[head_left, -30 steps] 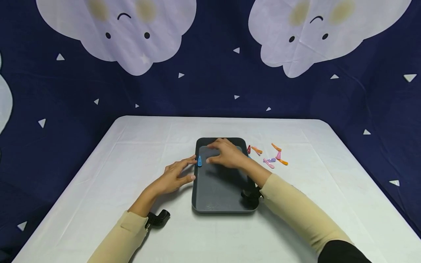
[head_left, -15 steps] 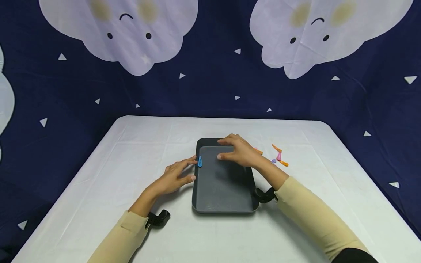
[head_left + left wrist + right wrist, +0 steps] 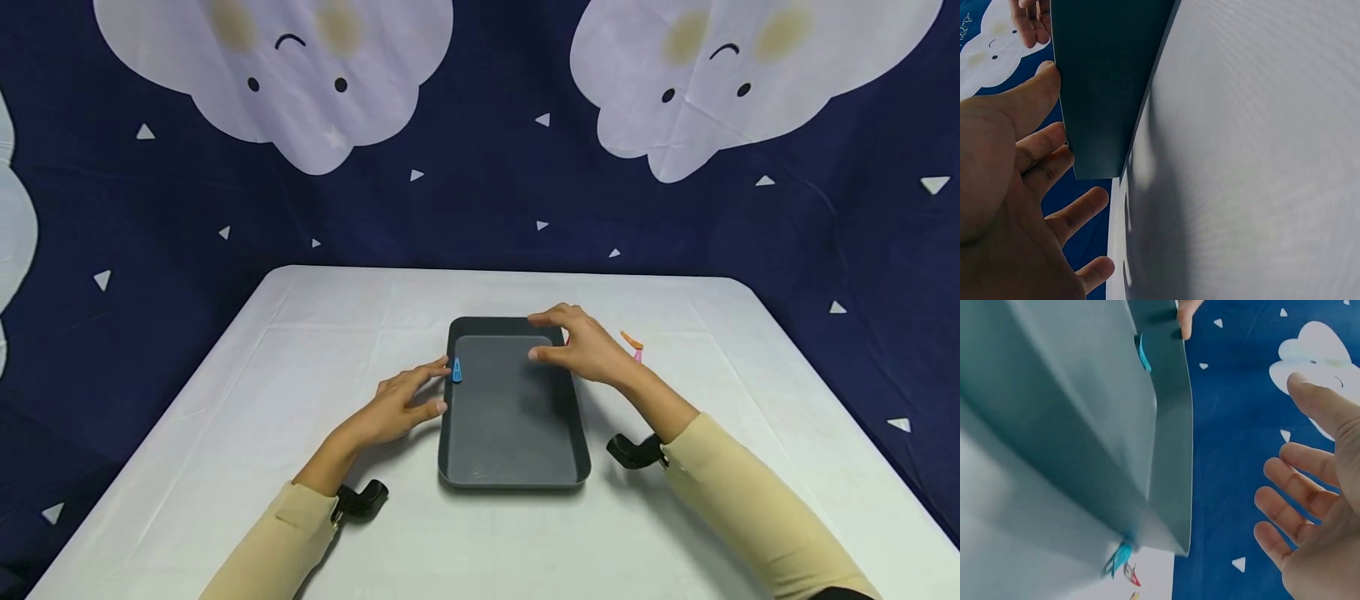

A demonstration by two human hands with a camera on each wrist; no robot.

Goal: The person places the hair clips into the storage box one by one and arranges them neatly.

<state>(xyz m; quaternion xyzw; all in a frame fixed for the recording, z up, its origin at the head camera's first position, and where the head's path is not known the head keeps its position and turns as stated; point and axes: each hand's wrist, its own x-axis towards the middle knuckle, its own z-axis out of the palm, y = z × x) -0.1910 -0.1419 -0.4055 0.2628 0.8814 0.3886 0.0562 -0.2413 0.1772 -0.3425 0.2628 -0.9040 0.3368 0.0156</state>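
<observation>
Tabletop (image 3: 330, 333) bears clips (image 3: 632, 340) outside the tray (image 3: 510, 433) — right grip (image 3: 588, 346) partly hiding them.

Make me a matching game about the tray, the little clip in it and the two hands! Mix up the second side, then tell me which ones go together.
Things:
1. tray
2. little clip inside it
3. left hand
4. right hand

Match with:
A. blue
B. near the tray's far right corner
C. dark grey
D. at the tray's left edge

Right pairs: 1-C, 2-A, 3-D, 4-B
</observation>
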